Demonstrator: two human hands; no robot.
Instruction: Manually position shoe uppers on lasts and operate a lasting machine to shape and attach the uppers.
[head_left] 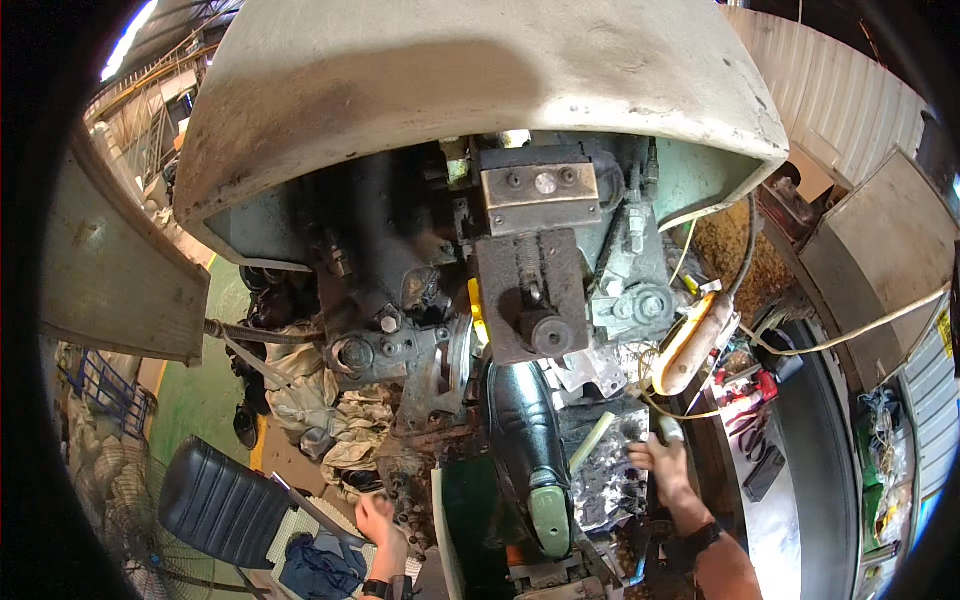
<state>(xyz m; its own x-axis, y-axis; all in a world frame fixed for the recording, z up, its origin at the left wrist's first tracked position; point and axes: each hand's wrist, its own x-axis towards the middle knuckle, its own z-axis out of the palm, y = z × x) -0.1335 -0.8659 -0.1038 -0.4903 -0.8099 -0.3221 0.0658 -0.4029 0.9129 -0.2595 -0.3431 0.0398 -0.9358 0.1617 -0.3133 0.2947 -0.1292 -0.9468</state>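
A shiny black leather shoe upper (522, 420) stretched over a green shoe last (550, 515) lies in the middle of a lasting machine, its toe under a dark metal press block (532, 295). To the lower left of the shoe, apart from it, is my left hand (378, 520), with the fingers curled in and nothing visible in them. On the right, my right hand (662, 465) is beside a white-spattered metal plate (610, 475), its fingers pointing left and apart. A pale rounded tip (671, 431) shows above that hand; what it is I cannot tell. A pale green strip (592, 440) lies on the plate.
A big cream machine hood (480, 70) overhangs the work. An elongated tan lamp or tool housing (692, 343) hangs on the right with loose cables. Left are a black padded seat (225, 505), a dark blue cloth (322, 567) and crumpled beige cloths (365, 425). A conveyor belt (830, 450) runs along the right.
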